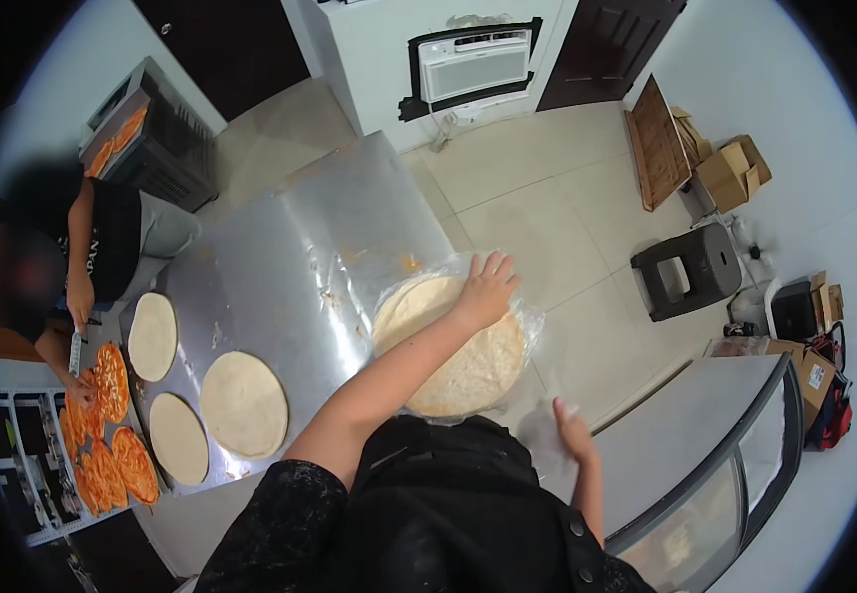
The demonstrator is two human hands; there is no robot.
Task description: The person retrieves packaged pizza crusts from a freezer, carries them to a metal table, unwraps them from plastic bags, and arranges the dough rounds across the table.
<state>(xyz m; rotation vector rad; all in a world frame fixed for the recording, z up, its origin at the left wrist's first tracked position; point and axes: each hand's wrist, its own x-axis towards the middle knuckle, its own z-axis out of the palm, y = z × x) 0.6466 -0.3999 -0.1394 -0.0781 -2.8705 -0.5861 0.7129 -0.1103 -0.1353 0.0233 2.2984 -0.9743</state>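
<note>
A stack of round, pale pizza crusts point(463, 371) lies in clear plastic wrap point(532, 326) at the table's near right corner. Across it reaches my left arm, and my left hand point(489, 293) rests with spread fingers on the far edge of the stack and its wrap. Off to the right of the table, my right hand point(576, 435) is closed on a thin, see-through plastic sheet point(544, 440) that hangs beside my body. Three single flat crusts, one of them a larger crust point(244, 405), lie on the metal table to the left.
The steel table point(280, 257) has scraps on it. At the left, a co-worker point(102, 237) holds a utensil over several sauced crusts point(112, 465). A glass-fronted case point(695, 474) stands close on my right. Beyond are a dark stool point(687, 269) and cardboard boxes point(730, 176).
</note>
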